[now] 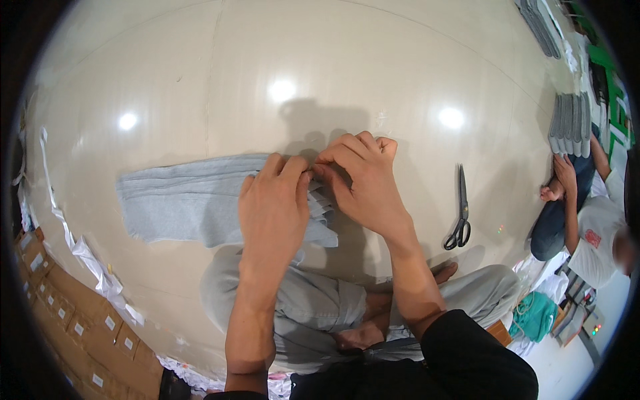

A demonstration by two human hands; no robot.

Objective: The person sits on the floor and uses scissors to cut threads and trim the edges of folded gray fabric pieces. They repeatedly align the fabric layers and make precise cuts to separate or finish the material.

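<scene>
My left hand (275,203) and my right hand (363,179) meet in front of me, thumbs and fingertips pinched close together. Whatever lies between the fingertips is too small to make out. Under and beside my left hand, a pile of light grey fabric pieces (180,205) lies on the floor, its layered edges fanned at the right end. Part of the pile is hidden behind my left hand. Apart from both hands, to the right, a pair of black scissors (461,212) lies with its blades pointing away from me.
My crossed legs in grey trousers (307,303) border the near side. At right sits another person (593,223), hands near folded grey fabric stacks (570,123). Cardboard boxes (80,313) stand at lower left, beside white cloth scraps (100,273). A green bag (535,315) is at lower right.
</scene>
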